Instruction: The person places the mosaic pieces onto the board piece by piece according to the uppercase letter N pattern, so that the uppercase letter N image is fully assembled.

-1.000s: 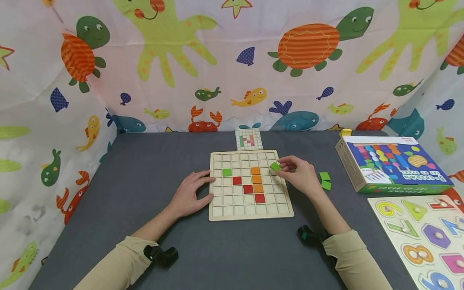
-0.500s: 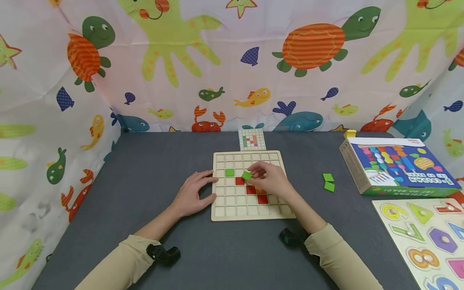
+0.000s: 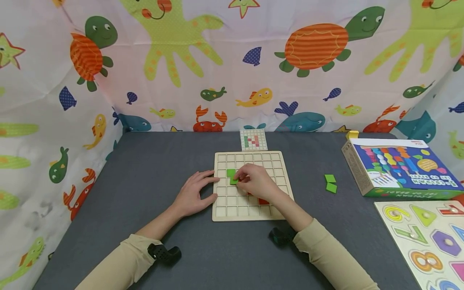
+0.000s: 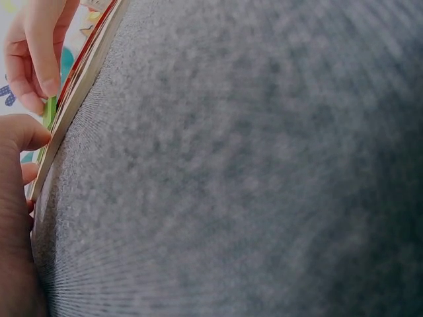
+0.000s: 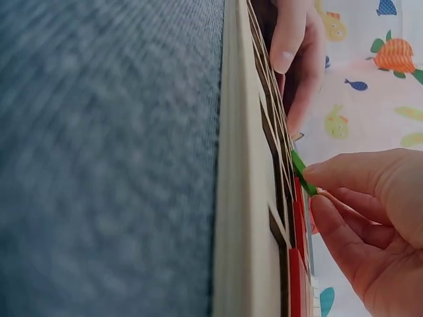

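Delicately, the right hand [image 3: 257,180] pinches a green square tile [image 3: 233,182] between thumb and fingers, holding it tilted over the pale wooden grid board [image 3: 232,208]. Apart from it, the left hand [image 3: 195,194] lies palm-down with fingers extended, touching the board's left edge. In the grid sit another green square tile [image 3: 230,172] — just beyond the held one — and red square tiles [image 3: 263,201], partly hidden by the right hand. The right forearm slants across the board's near right corner. Beyond the far edge lies a white printed pattern card [image 3: 253,141]; two loose green tiles [image 3: 330,183] rest to the right, near a blue-topped cardboard box [image 3: 406,167].
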Demonstrator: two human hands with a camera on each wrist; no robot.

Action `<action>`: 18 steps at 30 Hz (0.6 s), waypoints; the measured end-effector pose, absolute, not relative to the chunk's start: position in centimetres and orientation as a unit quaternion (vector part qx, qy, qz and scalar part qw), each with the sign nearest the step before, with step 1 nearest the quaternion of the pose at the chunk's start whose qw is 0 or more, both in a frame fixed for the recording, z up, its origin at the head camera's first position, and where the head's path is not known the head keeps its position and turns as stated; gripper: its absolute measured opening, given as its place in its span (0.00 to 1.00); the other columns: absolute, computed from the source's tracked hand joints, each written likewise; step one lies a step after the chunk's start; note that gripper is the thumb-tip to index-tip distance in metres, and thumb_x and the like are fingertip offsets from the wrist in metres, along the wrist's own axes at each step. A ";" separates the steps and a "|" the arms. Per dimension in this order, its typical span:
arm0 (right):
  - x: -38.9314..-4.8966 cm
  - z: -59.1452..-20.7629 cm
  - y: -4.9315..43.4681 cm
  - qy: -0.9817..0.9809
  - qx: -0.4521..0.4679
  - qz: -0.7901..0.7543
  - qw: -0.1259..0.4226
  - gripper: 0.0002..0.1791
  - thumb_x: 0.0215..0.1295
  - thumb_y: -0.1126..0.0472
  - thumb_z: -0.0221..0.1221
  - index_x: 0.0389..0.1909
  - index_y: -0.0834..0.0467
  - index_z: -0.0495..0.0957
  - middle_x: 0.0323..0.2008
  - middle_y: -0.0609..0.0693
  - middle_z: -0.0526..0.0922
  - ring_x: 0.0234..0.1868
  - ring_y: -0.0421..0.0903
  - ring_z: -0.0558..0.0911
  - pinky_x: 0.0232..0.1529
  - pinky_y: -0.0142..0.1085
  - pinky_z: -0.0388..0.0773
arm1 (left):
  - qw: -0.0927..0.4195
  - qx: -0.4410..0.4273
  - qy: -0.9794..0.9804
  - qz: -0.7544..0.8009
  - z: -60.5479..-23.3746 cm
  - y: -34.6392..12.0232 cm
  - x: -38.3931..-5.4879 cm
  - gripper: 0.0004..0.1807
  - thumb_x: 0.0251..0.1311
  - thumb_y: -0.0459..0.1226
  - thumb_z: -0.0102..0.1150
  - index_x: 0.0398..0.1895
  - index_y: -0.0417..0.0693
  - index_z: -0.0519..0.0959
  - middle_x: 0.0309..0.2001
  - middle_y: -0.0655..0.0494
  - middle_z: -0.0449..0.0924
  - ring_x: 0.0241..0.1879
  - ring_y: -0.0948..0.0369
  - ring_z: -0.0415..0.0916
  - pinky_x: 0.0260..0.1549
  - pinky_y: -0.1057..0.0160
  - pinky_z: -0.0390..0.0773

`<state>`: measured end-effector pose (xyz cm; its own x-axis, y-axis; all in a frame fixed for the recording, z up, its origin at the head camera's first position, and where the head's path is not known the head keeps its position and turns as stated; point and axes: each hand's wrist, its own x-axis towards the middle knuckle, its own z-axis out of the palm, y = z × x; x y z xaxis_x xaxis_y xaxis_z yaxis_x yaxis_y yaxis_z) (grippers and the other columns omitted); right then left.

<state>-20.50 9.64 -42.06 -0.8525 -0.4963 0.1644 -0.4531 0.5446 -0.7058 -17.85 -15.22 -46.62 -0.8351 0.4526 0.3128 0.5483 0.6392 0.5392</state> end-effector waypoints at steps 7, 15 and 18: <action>-20.6 -42.3 9.4 0.879 -0.298 -0.371 0.017 0.07 0.57 0.69 0.66 0.37 0.59 0.85 0.38 0.50 0.82 0.35 0.44 0.81 0.39 0.32 0.81 | 0.078 -0.279 -0.900 -0.325 -46.8 -15.3 -18.0 0.25 0.59 0.44 0.64 0.61 0.50 0.78 0.67 0.47 0.68 0.68 0.51 0.62 0.71 0.46 0.51; -20.4 -42.5 9.4 0.876 -0.302 -0.375 0.011 0.08 0.57 0.66 0.67 0.38 0.57 0.86 0.37 0.48 0.83 0.32 0.40 0.77 0.35 0.33 0.78 | 0.079 -0.280 -0.899 -0.328 -46.9 -15.3 -18.0 0.25 0.59 0.44 0.63 0.61 0.50 0.78 0.67 0.47 0.69 0.67 0.51 0.63 0.71 0.46 0.52; -20.3 -42.6 9.8 0.870 -0.284 -0.402 0.022 0.08 0.58 0.65 0.67 0.40 0.57 0.86 0.35 0.48 0.82 0.34 0.41 0.77 0.38 0.34 0.80 | 0.080 -0.279 -0.900 -0.327 -46.9 -15.3 -18.0 0.25 0.59 0.44 0.63 0.61 0.50 0.78 0.67 0.48 0.69 0.68 0.51 0.63 0.71 0.46 0.52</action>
